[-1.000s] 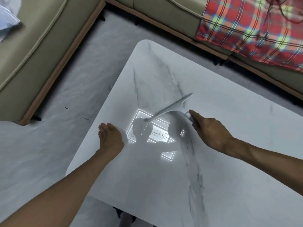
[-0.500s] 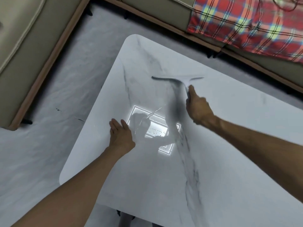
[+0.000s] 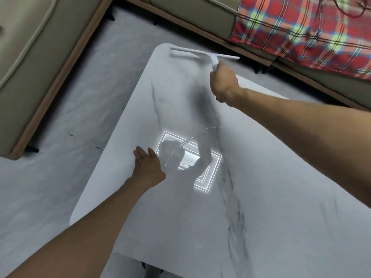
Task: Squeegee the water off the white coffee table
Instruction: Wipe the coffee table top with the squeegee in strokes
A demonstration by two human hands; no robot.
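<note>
The white marble-veined coffee table [image 3: 271, 177] fills the middle and right of the view. My right hand [image 3: 223, 83] is closed around the handle of a white squeegee [image 3: 192, 53], whose long blade lies across the table's far corner. My left hand [image 3: 147, 165] rests flat on the tabletop near the left edge, fingers together and holding nothing. A bright ceiling-light reflection [image 3: 190, 161] shines on the glossy surface between the hands, with thin water streaks around it.
A beige sofa [image 3: 30, 67] with a wooden base runs along the left. Another sofa section at the back carries a red plaid blanket [image 3: 311, 31]. Pale grey floor [image 3: 50, 177] lies between the sofas and the table.
My right hand has pushed the squeegee away from me, from the table's middle to its far corner. My left hand has stayed flat on the table near the left edge.
</note>
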